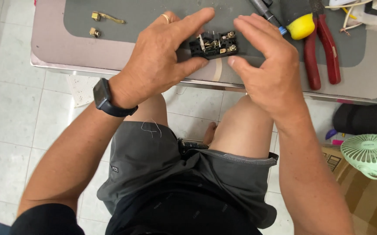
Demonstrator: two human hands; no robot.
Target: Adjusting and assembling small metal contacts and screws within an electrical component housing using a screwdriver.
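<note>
- The left hand [158, 61] grips the black switch block [213, 45] between thumb and forefinger, at the near edge of the grey mat [153, 21].
- The right hand [269, 69] pinches the block's right end, fingers narrow.
- Two brass parts [96, 24] lie far left.
- Red pliers [323, 48] and a yellow-tipped tool [299, 26] lie right.
</note>
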